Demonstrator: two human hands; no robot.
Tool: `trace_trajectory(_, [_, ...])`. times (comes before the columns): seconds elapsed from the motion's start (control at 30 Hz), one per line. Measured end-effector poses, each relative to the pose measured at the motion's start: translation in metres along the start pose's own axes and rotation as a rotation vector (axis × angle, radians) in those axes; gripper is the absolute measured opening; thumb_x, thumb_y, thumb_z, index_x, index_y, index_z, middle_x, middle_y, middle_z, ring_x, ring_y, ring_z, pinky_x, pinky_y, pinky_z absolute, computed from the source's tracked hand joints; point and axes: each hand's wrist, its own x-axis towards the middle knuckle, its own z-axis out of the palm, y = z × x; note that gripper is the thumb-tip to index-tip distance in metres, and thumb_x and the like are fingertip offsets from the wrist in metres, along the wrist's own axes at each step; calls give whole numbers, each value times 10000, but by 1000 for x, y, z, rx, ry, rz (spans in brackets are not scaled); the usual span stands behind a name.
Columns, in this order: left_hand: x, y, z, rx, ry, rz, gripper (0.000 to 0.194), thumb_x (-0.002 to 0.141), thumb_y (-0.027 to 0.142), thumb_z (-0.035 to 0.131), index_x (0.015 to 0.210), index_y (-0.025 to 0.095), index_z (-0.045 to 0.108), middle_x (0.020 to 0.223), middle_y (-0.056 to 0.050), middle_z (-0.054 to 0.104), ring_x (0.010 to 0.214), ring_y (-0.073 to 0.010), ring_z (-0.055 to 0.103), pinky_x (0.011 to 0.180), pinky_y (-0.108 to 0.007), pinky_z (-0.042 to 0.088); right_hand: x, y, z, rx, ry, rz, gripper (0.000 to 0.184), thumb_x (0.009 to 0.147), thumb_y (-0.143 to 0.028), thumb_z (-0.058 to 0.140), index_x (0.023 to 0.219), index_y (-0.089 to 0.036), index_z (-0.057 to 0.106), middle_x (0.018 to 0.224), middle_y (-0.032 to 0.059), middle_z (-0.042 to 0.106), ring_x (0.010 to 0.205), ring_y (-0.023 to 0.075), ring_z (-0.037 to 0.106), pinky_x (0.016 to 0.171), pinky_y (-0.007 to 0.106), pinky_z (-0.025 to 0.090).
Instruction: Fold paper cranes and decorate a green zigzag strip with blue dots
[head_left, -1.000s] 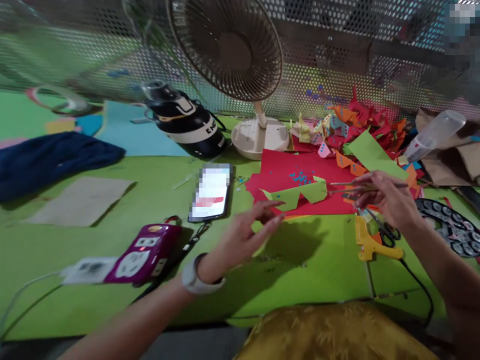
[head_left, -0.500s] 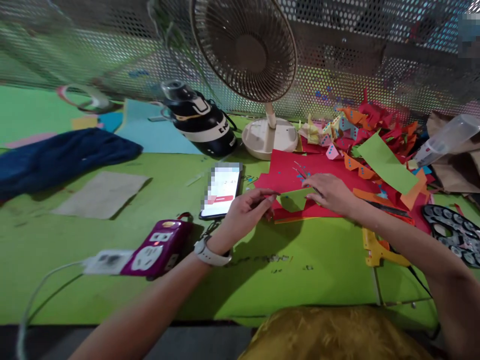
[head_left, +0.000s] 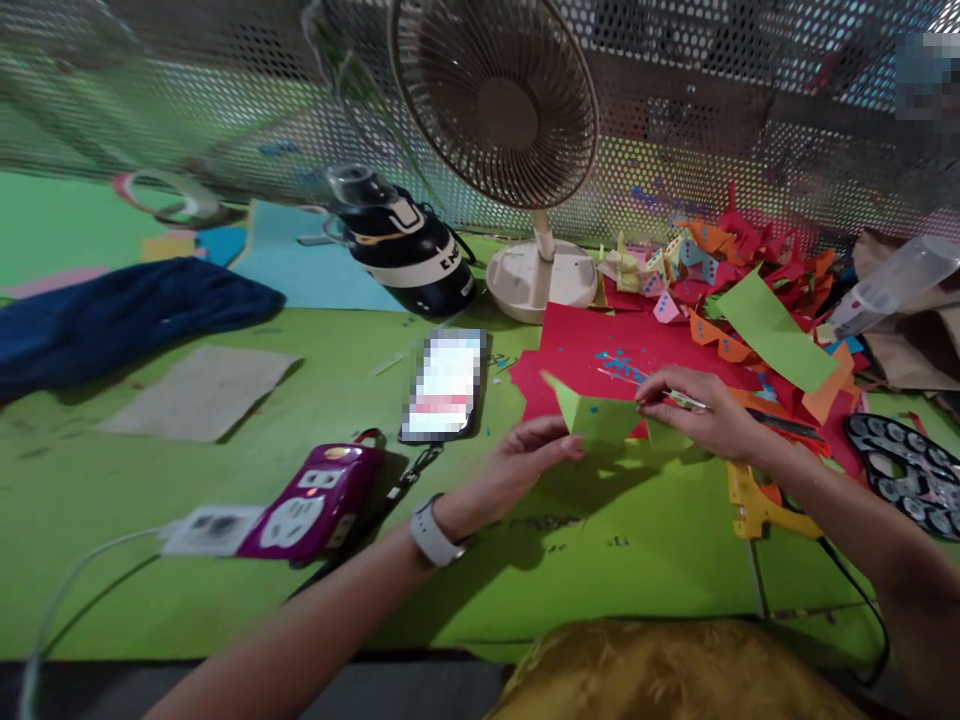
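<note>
A light-green paper piece (head_left: 611, 420) with a raised fold at its left end is held up over the red paper's front edge. My right hand (head_left: 694, 410) pinches its right part. A thin silver tool (head_left: 684, 400), perhaps tweezers, lies across the same fingers. My left hand (head_left: 529, 455), wearing a white watch, is at the paper's left end with fingers extended and slightly apart. Whether its fingertips touch the paper is hard to tell. Tiny blue bits (head_left: 619, 365) are scattered on the red paper (head_left: 577, 335) behind my hands.
A phone (head_left: 448, 385) and a purple power strip (head_left: 319, 500) lie left of my hands. Behind stand a fan (head_left: 540, 275) and a black bottle (head_left: 412, 250). To the right are a yellow glue gun (head_left: 757, 505), a black palette (head_left: 900, 470) and piled folded paper pieces (head_left: 727, 250).
The green paper has come up and toward me, and its left flap now stands raised. My right hand has shifted right with the silver tool turned; my left hand has moved lower.
</note>
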Motion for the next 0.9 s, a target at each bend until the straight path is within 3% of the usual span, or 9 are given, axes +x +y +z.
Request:
trace_trajectory(0.13, [-5, -10, 12, -81, -41, -114, 335, 638, 471, 863, 695, 185, 699, 670, 28, 684, 624, -106, 639, 706, -272, 591, -9, 10, -3, 66, 87, 71, 181, 918, -355, 620, 1026, -243, 713, 923, 41, 749, 855, 184, 715, 786, 342, 573])
trace_trajectory(0.23, [-8, -11, 14, -80, -39, -148, 361, 610, 491, 870, 712, 188, 702, 693, 18, 697, 641, -125, 652, 706, -303, 612, -9, 20, -14, 224, 224, 205, 355, 893, -482, 632, 1122, -221, 706, 789, 31, 738, 679, 163, 704, 654, 323, 594])
trace_trajectory(0.3, [-10, -12, 14, -58, -22, -155, 369, 609, 503, 862, 723, 191, 702, 715, 10, 709, 654, -136, 658, 701, -322, 621, -7, 28, -21, 224, 316, 295, 401, 851, -555, 654, 1037, -210, 739, 667, 6, 695, 531, 131, 628, 520, 280, 551])
trace_trajectory(0.4, [-11, -14, 14, -33, -8, -149, 337, 644, 490, 838, 739, 195, 707, 737, 3, 723, 662, -141, 666, 697, -328, 626, -5, 39, -24, 102, 387, 340, 401, 789, -603, 692, 785, -208, 757, 673, 22, 696, 513, 112, 566, 470, 254, 492])
trace_trajectory(0.6, [-10, -15, 13, -107, 75, -163, 281, 639, 435, 856, 740, 211, 720, 771, 10, 742, 706, -148, 693, 661, -290, 626, -5, 49, -21, 16, 199, 361, 368, 758, -553, 744, 773, -185, 745, 705, 35, 703, 549, 121, 563, 506, 270, 463])
trace_trajectory(0.73, [-9, -13, 10, -73, 40, -173, 277, 662, 442, 841, 744, 209, 717, 776, -11, 749, 722, -170, 715, 624, -280, 621, -4, 52, -26, -12, 86, 318, 303, 725, -489, 793, 771, -193, 742, 751, 41, 720, 673, 156, 623, 620, 300, 500])
trace_trajectory(0.9, [-10, -10, 10, 26, -12, -171, 321, 677, 486, 814, 760, 197, 701, 772, -23, 741, 748, -195, 733, 575, -261, 603, -6, 61, -24, -30, 137, 339, 306, 750, -486, 771, 720, -189, 705, 642, 18, 666, 590, 133, 563, 546, 275, 446])
